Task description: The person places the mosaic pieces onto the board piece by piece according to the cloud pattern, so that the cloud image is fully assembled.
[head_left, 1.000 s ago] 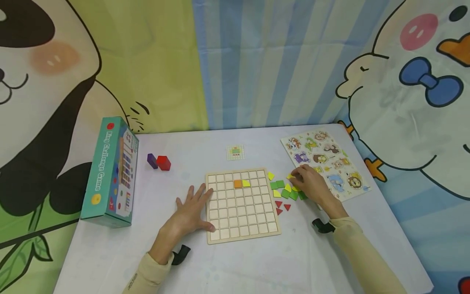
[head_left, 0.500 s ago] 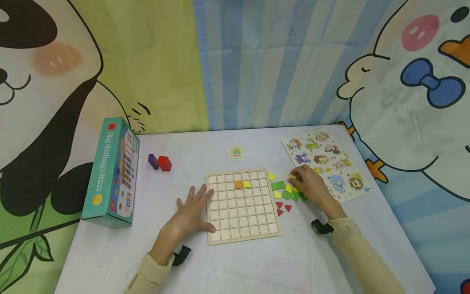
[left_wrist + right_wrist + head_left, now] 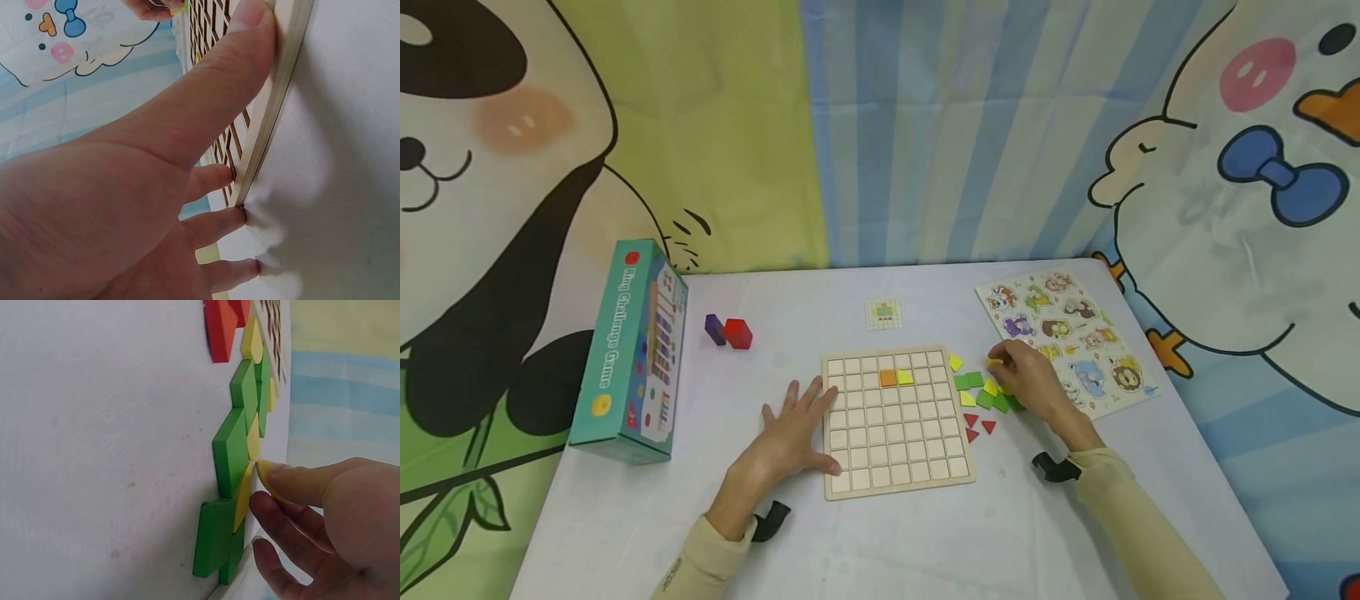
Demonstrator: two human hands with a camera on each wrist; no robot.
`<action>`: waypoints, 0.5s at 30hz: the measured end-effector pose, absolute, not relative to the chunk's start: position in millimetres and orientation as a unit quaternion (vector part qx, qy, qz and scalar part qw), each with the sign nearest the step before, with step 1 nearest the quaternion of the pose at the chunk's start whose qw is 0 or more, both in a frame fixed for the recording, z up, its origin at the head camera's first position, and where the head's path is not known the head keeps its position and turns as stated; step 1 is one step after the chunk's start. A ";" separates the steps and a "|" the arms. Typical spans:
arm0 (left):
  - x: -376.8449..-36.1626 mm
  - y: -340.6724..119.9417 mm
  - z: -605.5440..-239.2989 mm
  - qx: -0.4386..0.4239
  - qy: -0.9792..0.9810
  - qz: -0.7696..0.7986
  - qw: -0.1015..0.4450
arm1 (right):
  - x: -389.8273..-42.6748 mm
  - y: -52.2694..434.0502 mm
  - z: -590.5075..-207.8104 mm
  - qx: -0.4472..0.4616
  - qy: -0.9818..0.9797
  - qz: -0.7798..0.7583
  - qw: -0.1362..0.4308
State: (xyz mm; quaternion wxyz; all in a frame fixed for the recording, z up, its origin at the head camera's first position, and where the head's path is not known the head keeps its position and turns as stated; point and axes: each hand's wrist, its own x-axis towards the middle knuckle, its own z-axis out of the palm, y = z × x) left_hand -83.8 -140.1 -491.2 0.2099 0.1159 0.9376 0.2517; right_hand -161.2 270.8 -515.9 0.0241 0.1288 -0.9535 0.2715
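Observation:
A wooden grid board (image 3: 895,485) lies in the middle of the table, with an orange tile (image 3: 888,377) and a yellow tile (image 3: 905,377) set in its second row. My left hand (image 3: 797,421) lies flat with spread fingers against the board's left edge (image 3: 275,106), the thumb (image 3: 250,37) on its rim. Loose green tiles (image 3: 967,380), yellow tiles and red triangles (image 3: 977,425) lie in a heap just right of the board. My right hand (image 3: 1021,375) is over that heap and pinches a small yellow tile (image 3: 994,362) at its fingertips, above the green tiles (image 3: 228,450).
A teal game box (image 3: 628,350) stands at the left. A purple block (image 3: 714,328) and a red block (image 3: 738,333) sit behind the board. A small pattern card (image 3: 882,313) lies further back. An animal peg puzzle (image 3: 1067,333) lies at the right. Cartoon cloth hangs behind.
The view has shifted slightly. Both hands stay where they were, the right one still at the tile heap.

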 end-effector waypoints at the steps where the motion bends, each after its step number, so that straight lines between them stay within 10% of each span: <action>1: -83.7 -140.1 -491.4 0.115 0.938 0.252 0.211 | -161.2 270.0 -515.7 0.129 -0.952 0.277 0.028; 15: -83.0 -139.9 -492.6 0.115 0.938 0.253 0.209 | -162.3 249.3 -504.3 0.159 -0.921 0.353 0.037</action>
